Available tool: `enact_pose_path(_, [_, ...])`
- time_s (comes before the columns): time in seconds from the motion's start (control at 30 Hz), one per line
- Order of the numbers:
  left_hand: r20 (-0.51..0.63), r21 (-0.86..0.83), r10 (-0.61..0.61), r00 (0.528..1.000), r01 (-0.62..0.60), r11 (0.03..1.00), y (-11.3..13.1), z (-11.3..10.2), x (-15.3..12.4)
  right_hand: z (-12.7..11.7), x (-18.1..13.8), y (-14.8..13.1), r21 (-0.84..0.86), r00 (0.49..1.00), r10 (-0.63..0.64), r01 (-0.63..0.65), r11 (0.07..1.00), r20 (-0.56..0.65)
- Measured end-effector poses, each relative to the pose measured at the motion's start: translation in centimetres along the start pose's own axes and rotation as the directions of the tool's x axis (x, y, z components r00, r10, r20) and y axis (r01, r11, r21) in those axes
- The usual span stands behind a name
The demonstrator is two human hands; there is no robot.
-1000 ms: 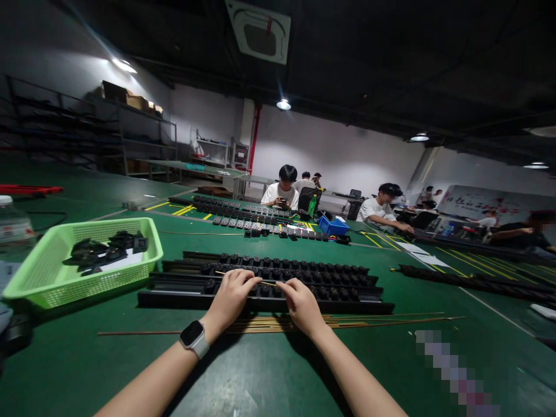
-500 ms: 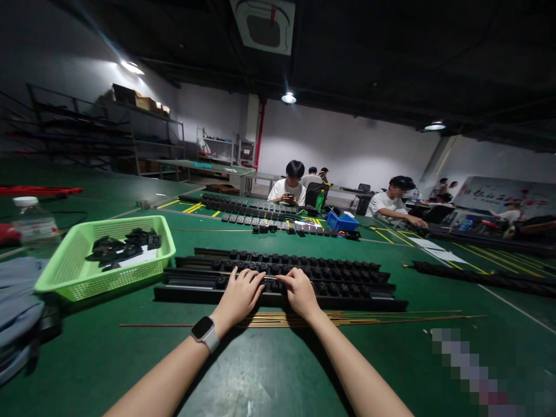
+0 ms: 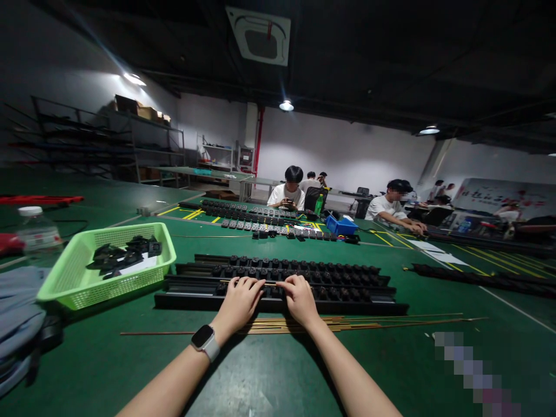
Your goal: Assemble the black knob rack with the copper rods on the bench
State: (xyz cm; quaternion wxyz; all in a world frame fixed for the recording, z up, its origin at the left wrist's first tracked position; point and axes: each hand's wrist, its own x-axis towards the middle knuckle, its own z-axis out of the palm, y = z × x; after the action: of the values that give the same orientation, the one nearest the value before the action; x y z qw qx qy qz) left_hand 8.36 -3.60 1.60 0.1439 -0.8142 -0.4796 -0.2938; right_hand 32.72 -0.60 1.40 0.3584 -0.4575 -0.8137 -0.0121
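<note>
A thin brass-coloured rod (image 3: 270,284) lies level across the black rails, between my two hands. My left hand (image 3: 241,299), with a watch on its wrist, has its fingers curled down over the rod's left part. My right hand (image 3: 300,299) pinches the rod a short way to the right, thumb and fingertips together. Under and beyond the hands, long black rails (image 3: 186,301) lie side by side, bearing rows of small black blocks (image 3: 343,293). Closer to me, several loose thin rods (image 3: 304,327) are spread across the green table.
A light green basket (image 3: 78,299) with black parts stands left, near a clear bottle (image 3: 39,234) and a grey cloth item (image 3: 17,324). Farther off are rows of block strips (image 3: 247,225) and a blue bin (image 3: 341,226). Two people (image 3: 287,196) sit across the table.
The camera view has tilted slightly, so the scene sits a little lower. Both hands stay on the rod with almost the same grip; the left one has shifted slightly.
</note>
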Motion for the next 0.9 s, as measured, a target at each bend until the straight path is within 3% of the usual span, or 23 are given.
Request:
enact_pose_path(0.5, [0.036,0.043,0.019,0.999,-0.021,0.999,-0.6,0.7,-0.3,0.5,-1.4,-0.3,-0.196,0.997,-0.07,0.071,0.978,0.013])
enact_pose_path(0.9, [0.066,0.084,0.014,0.998,-0.019,0.996,-0.9,1.4,-0.4,0.6,-0.9,-0.4,-0.251,0.998,-0.063,0.066,0.966,0.019])
